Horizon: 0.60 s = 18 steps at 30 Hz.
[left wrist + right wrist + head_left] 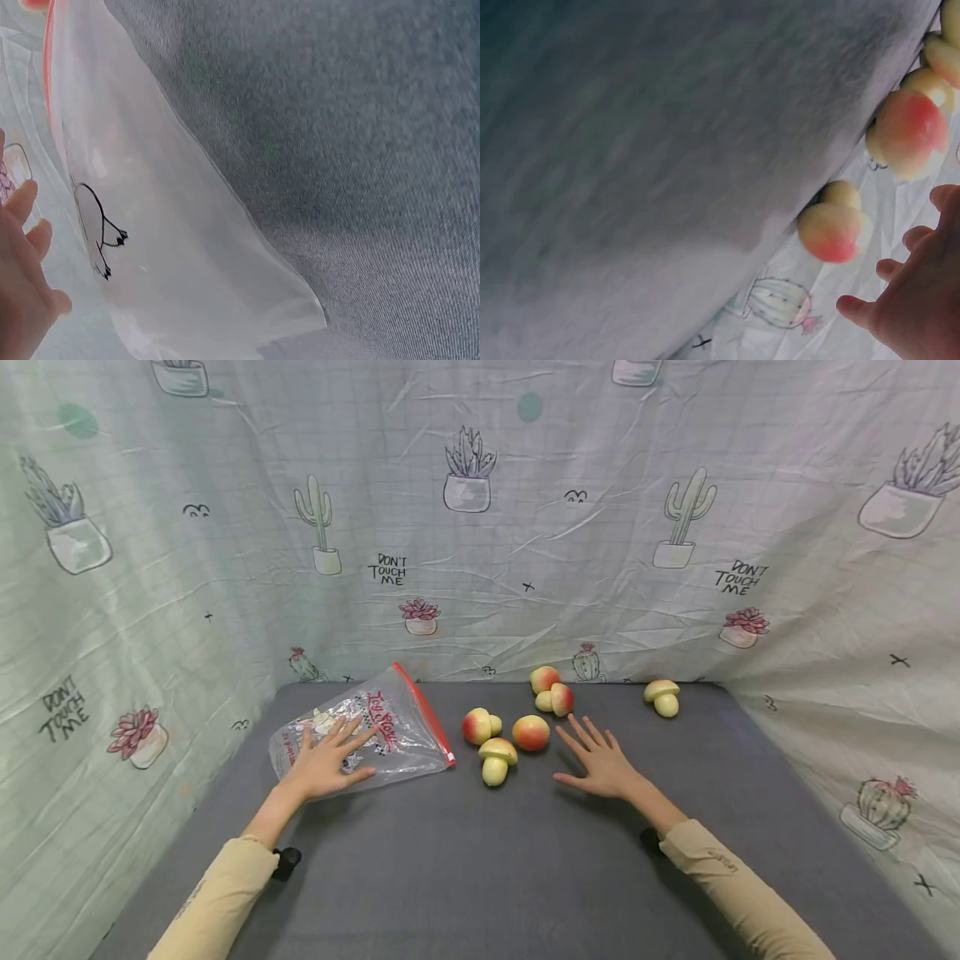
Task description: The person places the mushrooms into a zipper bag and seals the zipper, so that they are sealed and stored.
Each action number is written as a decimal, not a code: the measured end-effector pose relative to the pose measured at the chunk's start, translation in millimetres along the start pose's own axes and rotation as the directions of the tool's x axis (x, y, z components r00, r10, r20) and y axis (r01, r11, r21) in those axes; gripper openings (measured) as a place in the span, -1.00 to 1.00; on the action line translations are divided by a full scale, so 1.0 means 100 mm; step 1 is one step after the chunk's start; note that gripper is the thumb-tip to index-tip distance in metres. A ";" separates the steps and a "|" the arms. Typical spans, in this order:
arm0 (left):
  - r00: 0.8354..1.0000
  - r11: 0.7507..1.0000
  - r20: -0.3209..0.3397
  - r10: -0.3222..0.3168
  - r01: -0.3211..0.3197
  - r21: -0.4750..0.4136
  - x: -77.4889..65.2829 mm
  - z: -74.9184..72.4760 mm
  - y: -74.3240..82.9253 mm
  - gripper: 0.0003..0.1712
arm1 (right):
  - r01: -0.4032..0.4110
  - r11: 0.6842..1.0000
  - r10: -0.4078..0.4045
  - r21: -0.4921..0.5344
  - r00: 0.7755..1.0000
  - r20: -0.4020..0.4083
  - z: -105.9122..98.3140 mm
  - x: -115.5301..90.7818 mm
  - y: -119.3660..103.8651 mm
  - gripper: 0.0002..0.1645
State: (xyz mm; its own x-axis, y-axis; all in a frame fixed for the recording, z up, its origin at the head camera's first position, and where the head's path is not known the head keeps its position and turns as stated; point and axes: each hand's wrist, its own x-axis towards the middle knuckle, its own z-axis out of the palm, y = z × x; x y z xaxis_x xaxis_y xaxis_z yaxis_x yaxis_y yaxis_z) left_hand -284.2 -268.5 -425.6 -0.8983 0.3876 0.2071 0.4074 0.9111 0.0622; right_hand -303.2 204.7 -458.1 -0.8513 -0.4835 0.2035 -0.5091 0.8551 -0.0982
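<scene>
My left hand (pixel 327 767) has its fingers spread over a clear zip bag (pixel 405 739) with a red zip edge and red lettering. In the left wrist view the bag's see-through side (pixel 172 225) shows a black line print, with the hand (pixel 26 285) at the left edge. My right hand (pixel 603 768), fingers also spread and holding nothing, is just right of several toy mushrooms with yellow stems and red-yellow caps. Nearest to it are a round-capped one (pixel 531 732) and another on its side (pixel 557 700). The right wrist view has a mushroom (pixel 832 225) beyond the fingers.
One mushroom (pixel 662 697) lies apart at the back right of the dark grey table (pixel 465 877). Others lie at the middle (pixel 495 762). A pale cactus-print cloth (pixel 480 568) hangs along the back and both sides. A black band (pixel 287 863) is on the left wrist.
</scene>
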 end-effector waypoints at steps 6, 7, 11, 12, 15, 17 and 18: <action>1.000 1.000 0.000 0.020 -0.020 0.013 0.03 0.01 0.08 -0.17 | 0.028 1.000 -0.027 0.014 1.000 -0.012 -0.01 0.05 -0.10 -0.03; 1.000 1.000 0.004 0.021 -0.022 0.013 0.04 0.01 0.09 -0.17 | 0.030 1.000 -0.029 0.009 1.000 -0.010 -0.01 0.06 -0.11 -0.03; 0.999 1.000 0.011 0.031 -0.031 0.007 0.07 0.00 0.14 -0.16 | 0.047 0.999 -0.047 0.001 0.999 -0.013 0.00 0.09 -0.17 -0.04; 0.999 0.999 0.012 0.034 -0.034 0.007 0.07 0.00 0.16 -0.16 | 0.052 0.999 -0.052 0.002 0.999 -0.015 0.01 0.10 -0.18 -0.04; 0.999 0.999 0.018 0.039 -0.039 -0.002 0.09 0.00 0.20 -0.17 | 0.063 0.998 -0.062 0.017 0.998 -0.011 0.00 0.13 -0.24 -0.04; 0.999 0.999 0.023 0.042 -0.042 -0.010 0.10 0.00 0.23 -0.17 | 0.068 0.997 -0.067 0.037 0.998 -0.009 -0.01 0.16 -0.28 -0.05; 0.999 0.999 0.026 0.042 -0.041 -0.008 0.10 0.00 0.24 -0.17 | 0.069 0.997 -0.069 0.045 0.998 -0.008 -0.01 0.18 -0.30 -0.05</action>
State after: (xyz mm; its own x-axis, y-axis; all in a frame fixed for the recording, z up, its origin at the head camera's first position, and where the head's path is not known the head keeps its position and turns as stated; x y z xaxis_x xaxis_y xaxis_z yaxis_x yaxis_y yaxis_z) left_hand -283.5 -242.3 -421.8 -0.8845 0.4287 0.1839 0.4457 0.8931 0.0615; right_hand -302.6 170.3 -450.6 -0.8130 -0.5400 0.2177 -0.5722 0.8101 -0.1275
